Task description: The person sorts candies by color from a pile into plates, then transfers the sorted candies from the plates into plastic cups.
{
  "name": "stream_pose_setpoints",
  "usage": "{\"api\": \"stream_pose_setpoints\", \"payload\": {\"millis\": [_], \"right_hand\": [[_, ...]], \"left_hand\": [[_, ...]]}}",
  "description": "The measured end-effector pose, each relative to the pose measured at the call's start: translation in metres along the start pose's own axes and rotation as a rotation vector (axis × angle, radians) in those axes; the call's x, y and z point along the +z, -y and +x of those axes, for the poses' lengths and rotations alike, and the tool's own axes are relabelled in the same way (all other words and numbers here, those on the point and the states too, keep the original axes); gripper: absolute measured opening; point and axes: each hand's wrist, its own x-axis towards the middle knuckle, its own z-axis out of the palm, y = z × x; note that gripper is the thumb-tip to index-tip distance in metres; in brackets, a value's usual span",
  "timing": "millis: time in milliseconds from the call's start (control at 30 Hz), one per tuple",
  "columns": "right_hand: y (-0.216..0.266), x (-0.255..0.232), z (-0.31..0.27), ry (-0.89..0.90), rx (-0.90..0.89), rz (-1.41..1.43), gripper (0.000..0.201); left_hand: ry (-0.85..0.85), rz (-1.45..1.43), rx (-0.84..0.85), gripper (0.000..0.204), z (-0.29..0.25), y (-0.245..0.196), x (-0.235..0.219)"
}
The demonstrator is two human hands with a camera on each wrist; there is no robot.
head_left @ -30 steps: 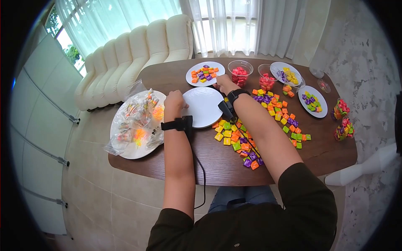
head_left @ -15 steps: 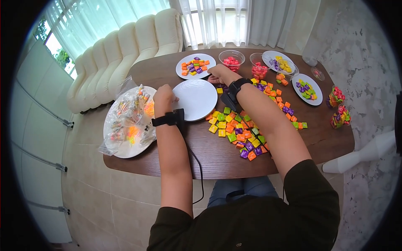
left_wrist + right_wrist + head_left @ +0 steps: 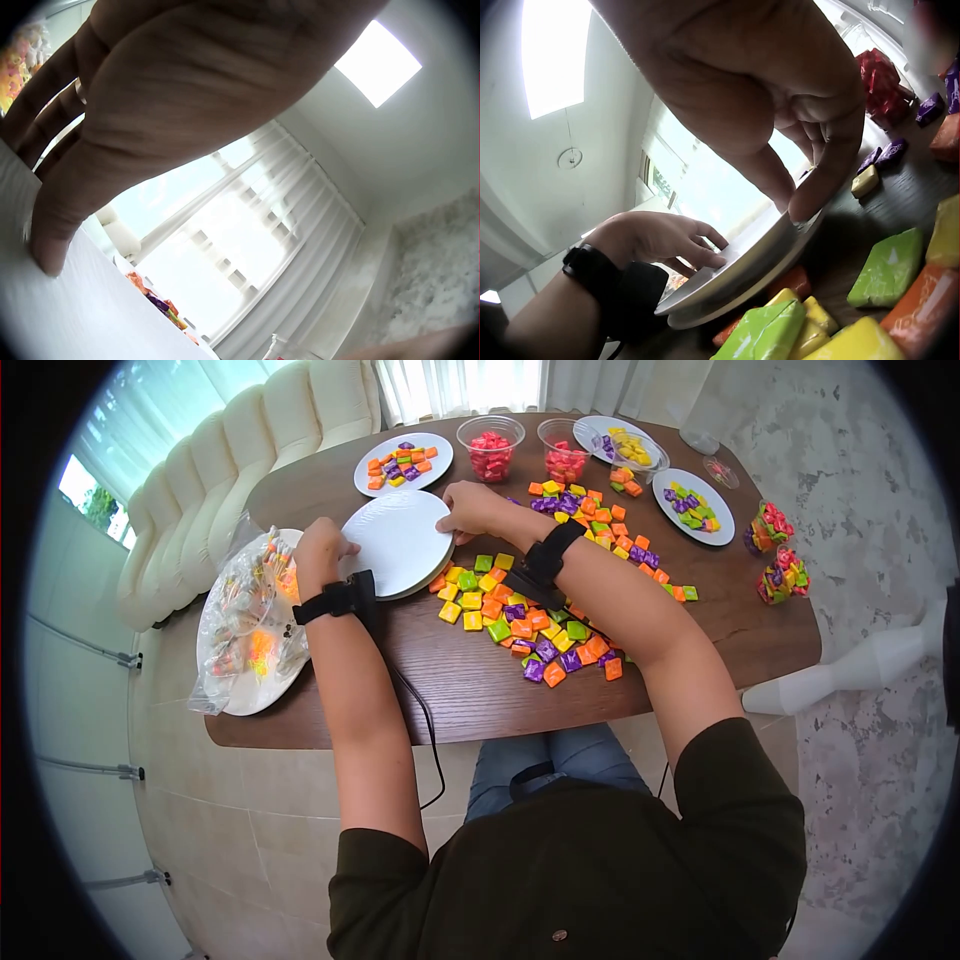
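Observation:
My left hand (image 3: 322, 555) pinches the left rim of a white round plate (image 3: 395, 540), its thumb on top and its fingers past the edge. On the opposite side my right hand (image 3: 474, 510) pinches the plate's rim between thumb and fingers. The right wrist view shows a second plate (image 3: 739, 294) directly under this upper plate (image 3: 754, 234), with a narrow gap between their rims. Square wrapped candies (image 3: 540, 630) in yellow, green, orange and purple lie spread beside the plates, close below my right wrist.
At left, a large white plate (image 3: 283, 688) bears plastic-bagged items. A candy plate (image 3: 437, 447) and tubs of red candies (image 3: 490, 455) stand at the back. Further right are more candy plates (image 3: 716, 536) and two filled cups (image 3: 782, 575) near the table's edge.
The head view has shifted, so the table appears further up and left. My right hand's fingers, looser half a second ago, now pinch the plate's rim. The left hand stays at its side.

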Motion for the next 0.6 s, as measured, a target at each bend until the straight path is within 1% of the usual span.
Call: {"api": "stream_pose_setpoints", "payload": {"millis": [67,167,267,300,400,433,467,533,567,600], "right_hand": [[0.0,-0.005,-0.005,0.006,0.01,0.155,0.033],[0.003,-0.022,-0.024,-0.096,-0.095,0.319,0.038],[0.001,-0.055,-0.05,-0.128,-0.163,0.362,0.04],[-0.004,-0.066,-0.057,-0.127,-0.185,0.387,0.039],[-0.023,-0.096,-0.081,-0.132,-0.249,0.448,0.035],[-0.028,-0.105,-0.089,-0.143,-0.267,0.462,0.033],[-0.034,-0.114,-0.096,-0.152,-0.286,0.473,0.031],[-0.051,-0.131,-0.11,-0.096,-0.253,0.522,0.032],[-0.06,-0.139,-0.116,-0.066,-0.236,0.544,0.032],[-0.069,-0.146,-0.121,-0.083,-0.183,0.431,0.033]], "left_hand": [[-0.055,-0.077,0.05,0.032,0.003,0.006,0.0],[0.013,-0.342,0.243,0.033,-0.008,0.008,-0.018],[-0.068,-0.592,0.404,0.042,-0.04,-0.011,-0.037],[0.0,-0.688,0.395,0.053,-0.062,-0.026,-0.048],[0.272,-1.318,0.525,0.053,-0.07,-0.053,-0.036],[0.281,-1.384,0.504,0.053,-0.075,-0.064,-0.03],[0.354,-1.433,0.52,0.054,-0.079,-0.073,-0.024],[0.498,-1.53,0.553,0.055,-0.087,-0.089,-0.014],[0.521,-1.559,0.527,0.052,-0.093,-0.098,-0.009],[0.501,-1.569,0.502,0.051,-0.095,-0.103,-0.003]]}}
